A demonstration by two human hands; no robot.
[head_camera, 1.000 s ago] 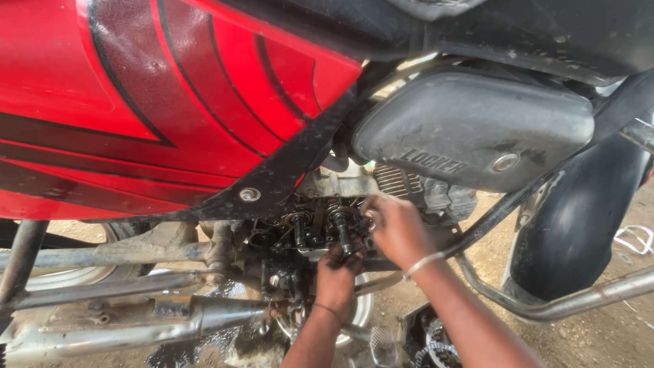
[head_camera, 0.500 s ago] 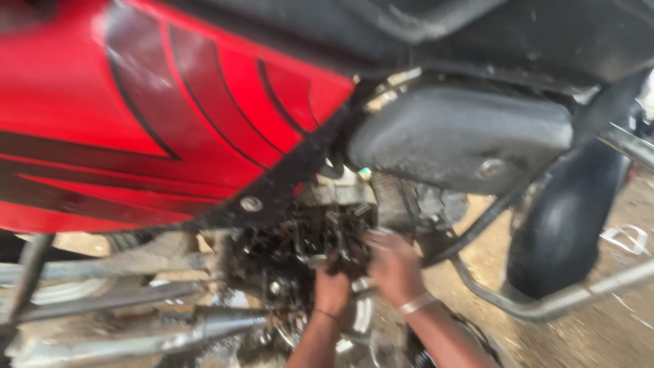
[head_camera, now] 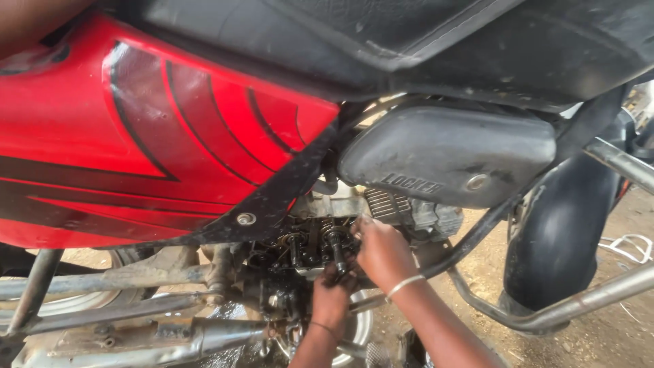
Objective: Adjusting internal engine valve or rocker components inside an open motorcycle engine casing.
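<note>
My right hand sits at the right edge of the opened engine head, which is tucked under the lower edge of the red fuel tank and just below and left of the dark side cover. Its fingers are curled and pinched around the top of a short dark pin-like part that stands nearly upright, long axis top to bottom. My left hand comes up from beneath, fingers bent around the lower end of that same part; it looks closed on it, though grease and shadow make the grip hard to read. The part lies directly left of my right palm and just above my left knuckles, so both hands are touching it, the right from the side, the left from under.
</note>
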